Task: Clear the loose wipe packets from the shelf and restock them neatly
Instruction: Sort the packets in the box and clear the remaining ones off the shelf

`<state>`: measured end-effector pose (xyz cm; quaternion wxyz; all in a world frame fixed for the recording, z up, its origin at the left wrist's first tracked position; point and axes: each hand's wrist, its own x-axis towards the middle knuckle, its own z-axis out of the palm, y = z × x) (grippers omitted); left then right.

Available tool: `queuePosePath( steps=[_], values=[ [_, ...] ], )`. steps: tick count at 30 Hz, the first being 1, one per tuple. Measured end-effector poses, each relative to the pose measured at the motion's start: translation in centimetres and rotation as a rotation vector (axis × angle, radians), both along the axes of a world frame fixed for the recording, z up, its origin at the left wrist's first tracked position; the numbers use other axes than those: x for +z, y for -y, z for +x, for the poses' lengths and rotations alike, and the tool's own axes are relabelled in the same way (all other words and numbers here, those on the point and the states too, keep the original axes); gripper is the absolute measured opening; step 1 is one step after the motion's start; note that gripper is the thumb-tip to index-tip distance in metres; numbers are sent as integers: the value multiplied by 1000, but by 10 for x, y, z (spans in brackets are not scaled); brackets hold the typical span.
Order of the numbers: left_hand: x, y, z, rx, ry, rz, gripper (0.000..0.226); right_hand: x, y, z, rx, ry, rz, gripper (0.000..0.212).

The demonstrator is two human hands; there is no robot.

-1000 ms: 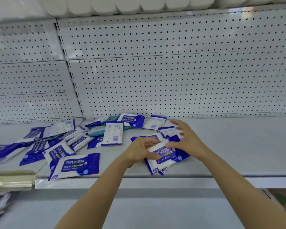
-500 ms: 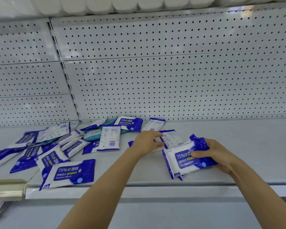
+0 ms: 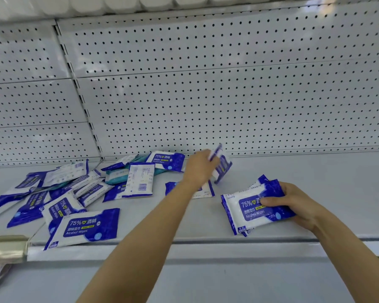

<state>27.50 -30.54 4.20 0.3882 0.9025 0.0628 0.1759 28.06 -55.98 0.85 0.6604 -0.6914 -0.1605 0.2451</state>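
your right hand (image 3: 302,204) clamps a stack of glossy flat wipe packets (image 3: 253,207); your left hand (image 3: 199,165) lifts one crinkly packet (image 3: 221,165) (blurred) beyond it, hands apart.

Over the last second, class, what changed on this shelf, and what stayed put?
The left hand left the stack, reached toward the back and lifted a single packet on edge. The right hand drew the gathered stack rightward along the shelf front, gripping it alone. The loose pile on the left lies as before.
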Motion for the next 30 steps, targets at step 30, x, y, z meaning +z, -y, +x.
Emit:
queuePosePath(
  steps=[30],
  values=[
    [32, -89, -36, 88, -146, -429, 45, -2, -16, -13, -30, -37, 36, 56]
  ],
)
